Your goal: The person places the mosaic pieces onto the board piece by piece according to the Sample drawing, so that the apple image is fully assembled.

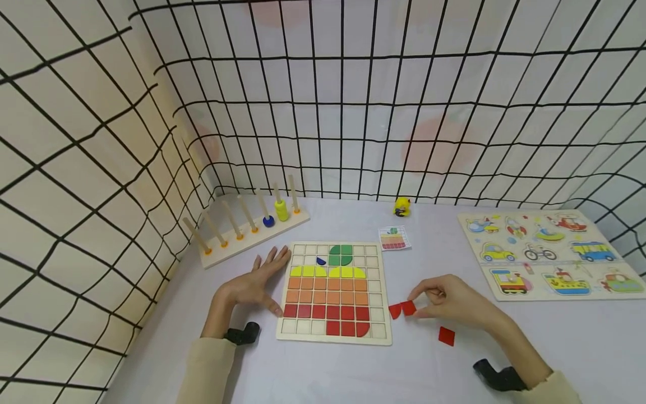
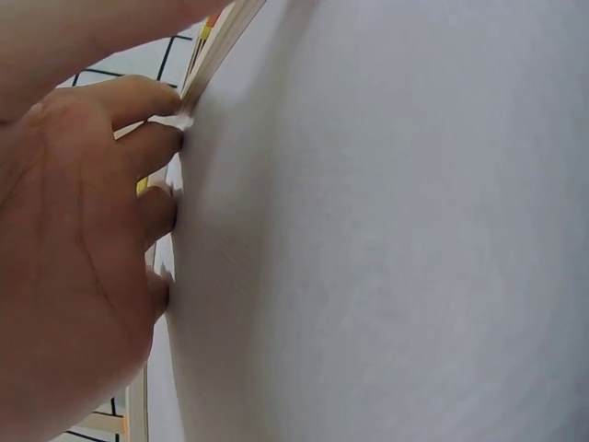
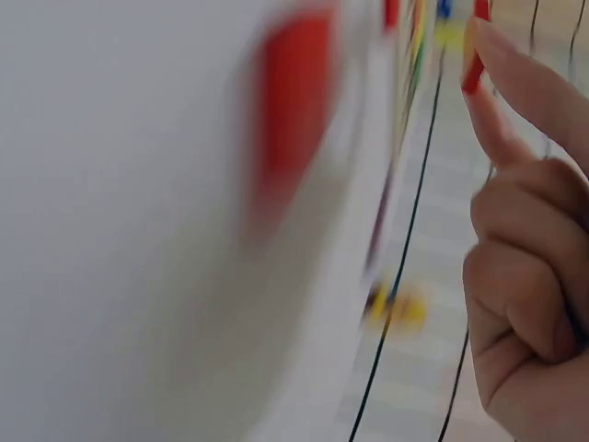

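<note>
A square wooden grid board (image 1: 378, 303) holds rows of yellow, orange and red tiles, with green pieces at the top and a small dark blue piece (image 1: 321, 261) near them. My left hand (image 1: 252, 289) rests at the board's left edge, fingers spread along it and thumb by the lower left side. To the right of the board, my right hand (image 1: 456, 300) pinches a red square tile (image 1: 408, 308) between thumb and index finger; the tile's edge (image 3: 475, 69) shows in the right wrist view. Beside it lies a red rounded tile (image 1: 395, 311). Another red square (image 1: 446, 336) lies below that hand.
Behind the left hand stands a wooden peg rack (image 1: 242, 240) with blue and yellow beads. A small pattern card (image 1: 395, 238) and a yellow toy duck (image 1: 402, 206) sit beyond the board. A vehicle puzzle (image 1: 550, 255) lies far right. Black wire mesh (image 1: 342, 104) walls the table.
</note>
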### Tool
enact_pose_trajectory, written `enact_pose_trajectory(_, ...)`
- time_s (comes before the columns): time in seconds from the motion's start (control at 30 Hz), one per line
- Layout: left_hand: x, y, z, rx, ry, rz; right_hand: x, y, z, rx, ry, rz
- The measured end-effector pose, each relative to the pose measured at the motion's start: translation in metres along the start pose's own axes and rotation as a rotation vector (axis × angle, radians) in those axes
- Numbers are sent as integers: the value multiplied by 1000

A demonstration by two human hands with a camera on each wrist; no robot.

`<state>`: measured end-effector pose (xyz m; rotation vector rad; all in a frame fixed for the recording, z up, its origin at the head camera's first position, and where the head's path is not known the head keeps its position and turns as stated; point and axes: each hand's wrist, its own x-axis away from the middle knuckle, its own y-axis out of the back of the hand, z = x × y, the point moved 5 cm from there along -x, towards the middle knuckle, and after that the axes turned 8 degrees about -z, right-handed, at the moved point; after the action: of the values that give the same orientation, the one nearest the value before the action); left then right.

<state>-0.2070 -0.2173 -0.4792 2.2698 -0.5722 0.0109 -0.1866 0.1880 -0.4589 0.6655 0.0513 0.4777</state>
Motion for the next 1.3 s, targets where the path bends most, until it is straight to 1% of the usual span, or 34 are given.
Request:
enact_pose_trajectory(0.13, -1, 1, -1, 3, -10, 0, -19, -41, 46, -26, 86, 4)
enact_pose_trajectory(0.23, -1, 1, 0, -2, -7, 1, -32, -74, 73, -16, 93, -13)
enact_pose_trajectory(0.37, -1, 0, 0, -4, -11, 4, -41, -110, 97, 53, 82, -49)
enact_pose_trajectory(0.47, -1, 0, -1, -3, -8, 7, -44, -126, 106, 138, 98, -92)
enact_pose_trajectory(0.6, 0, 0, -2, 1, -8, 4, -46, -135, 110, 218, 115, -135)
enact_pose_trajectory(0.67, 1, 1, -2, 1, -13, 2, -47, -136, 111, 226, 121, -138)
enact_pose_trajectory(0.83, 1, 2, -1, 1, -14, 1, -50, -135, 109, 169, 87, -94)
enact_pose_trajectory(0.9, 1, 1, -1, -2, -12, -3, -50, -134, 108, 141, 88, -71)
enact_pose_trajectory(0.97, 1, 1, 0, -8, -7, -3, -51, -134, 108, 123, 107, -59)
enact_pose_trajectory(1.13, 1, 0, 0, 5, -3, -3, -52, -136, 108, 117, 142, -70)
enact_pose_trajectory(1.3, 0, 1, 0, 10, 0, -3, -51, -137, 111, 142, 159, -87)
